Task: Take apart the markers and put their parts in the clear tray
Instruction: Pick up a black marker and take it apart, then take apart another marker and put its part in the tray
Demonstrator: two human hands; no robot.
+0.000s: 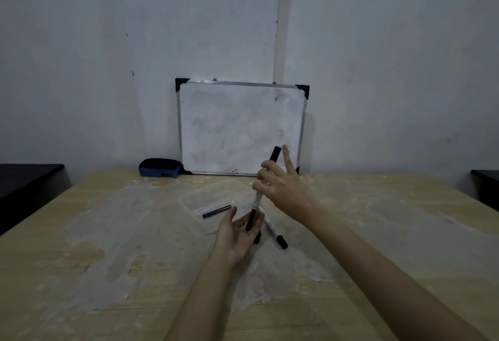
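Right hand: the right hand (286,189) is raised over the counter (108,232), fingers (266,165) pinched round the upper part of a marker (263,192), index finger sticking out straight.
Left hand: the left hand (239,230) lies palm up under it, fingers loosely curled, the marker's black lower end resting in them.
Marker held: nearly upright, tilted, black at both ends, pale in the middle.
Clear tray: the clear tray (189,200) sits just behind the hands with one dark tube (216,211) inside.
Second marker: a second marker (275,232) lies on the counter just right of the left hand.
Writing: print on the markers is too blurred to read; the whiteboard (240,127) against the wall shows only smudges.
Eraser: a blue eraser (159,168) sits left of the whiteboard.
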